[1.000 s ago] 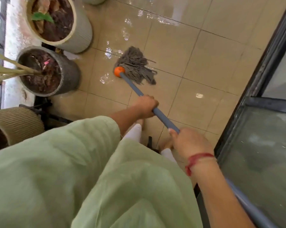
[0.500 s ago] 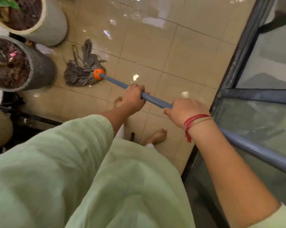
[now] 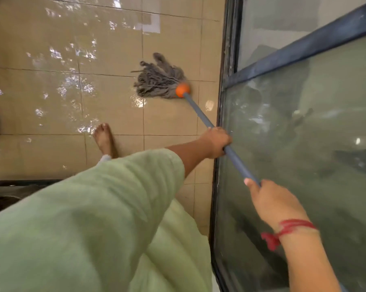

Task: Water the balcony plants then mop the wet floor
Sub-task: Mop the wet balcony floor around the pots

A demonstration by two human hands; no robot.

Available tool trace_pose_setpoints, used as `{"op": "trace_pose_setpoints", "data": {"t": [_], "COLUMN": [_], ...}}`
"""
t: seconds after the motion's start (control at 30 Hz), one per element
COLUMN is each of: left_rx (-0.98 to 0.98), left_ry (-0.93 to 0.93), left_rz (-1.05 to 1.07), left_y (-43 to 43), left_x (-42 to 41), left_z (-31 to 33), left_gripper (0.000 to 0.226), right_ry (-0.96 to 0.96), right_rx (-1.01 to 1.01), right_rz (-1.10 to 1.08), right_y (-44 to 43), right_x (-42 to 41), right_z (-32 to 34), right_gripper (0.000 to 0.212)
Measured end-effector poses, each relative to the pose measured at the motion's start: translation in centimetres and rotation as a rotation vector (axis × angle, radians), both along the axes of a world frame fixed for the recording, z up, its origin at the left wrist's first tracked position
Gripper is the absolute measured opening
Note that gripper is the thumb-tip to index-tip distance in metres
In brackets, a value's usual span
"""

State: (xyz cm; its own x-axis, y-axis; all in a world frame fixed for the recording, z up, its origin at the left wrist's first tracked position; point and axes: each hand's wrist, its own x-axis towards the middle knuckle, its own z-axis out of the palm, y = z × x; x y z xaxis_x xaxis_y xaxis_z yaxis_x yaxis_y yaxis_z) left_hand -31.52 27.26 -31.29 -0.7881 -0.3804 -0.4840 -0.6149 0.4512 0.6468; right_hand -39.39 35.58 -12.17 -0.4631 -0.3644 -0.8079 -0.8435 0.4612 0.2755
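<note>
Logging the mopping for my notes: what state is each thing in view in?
Floor, wet, puddles glinting at left.
Mop head, flat on the floor, strands splayed, beside the door frame.
Mop handle, slanted, held by both hands.
Left hand, grips the handle lower down.
Right hand, grips the handle higher up.

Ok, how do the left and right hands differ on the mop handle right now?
The left hand grips the mop handle lower, nearer the mop head; the right hand grips it higher, nearer the camera. The right wrist wears a red thread; the left shows none. The left arm comes from a green sleeve; the right forearm shows bare. Both curl round the same handle.
</note>
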Motion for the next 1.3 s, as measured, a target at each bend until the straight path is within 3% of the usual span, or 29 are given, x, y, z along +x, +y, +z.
{"op": "trace_pose_setpoints", "data": {"t": [0.17, 0.27, 0.33, 0.43, 0.5, 0.63, 0.83, 1.1, 1.3], "left_rx": [0.080, 0.148, 0.186, 0.224, 0.207, 0.134, 0.075, 0.116, 0.122], "left_ry": [0.022, -0.019, -0.045, -0.016, -0.003, -0.010, -0.105, -0.250, -0.314], "left_rz": [-0.208, -0.265, -0.282, -0.173, -0.142, -0.210, -0.199, 0.231, 0.668], "left_y": [7.0, 10.9, 12.8, 13.6, 12.7, 9.0, 2.5, -0.5, -0.6], "left_x": [-4.1, -3.4, -1.8, 0.3, 0.7, 2.0, 9.2, 24.6, 38.1], "left_z": [1.7, 1.8, 1.0, -0.4, -0.7, -0.1, 1.7, -0.6, -3.2], "left_gripper": [0.027, 0.029, 0.029, 0.025, 0.022, 0.022, 0.030, 0.024, 0.028], "right_ry": [0.056, 0.064, 0.064, 0.047, 0.069, 0.106, 0.066, -0.148, -0.328], "right_rx": [0.113, 0.189, 0.226, 0.193, 0.167, 0.111, -0.043, -0.037, -0.073], "right_rz": [-0.133, -0.187, -0.187, -0.161, -0.070, 0.120, 0.151, 0.375, 0.501], "right_y": [6.8, 9.4, 10.1, 9.5, 8.4, 6.2, 3.5, -3.8, -8.6], "right_x": [-1.4, 0.1, 1.3, 2.9, 3.3, 5.0, 10.3, 21.2, 31.8], "right_z": [2.4, 3.1, 2.9, 2.3, 2.4, 2.5, 0.9, -1.7, -5.7], "right_gripper": [0.062, 0.090, 0.098, 0.061, 0.048, 0.045, 0.044, 0.050, 0.039]}}
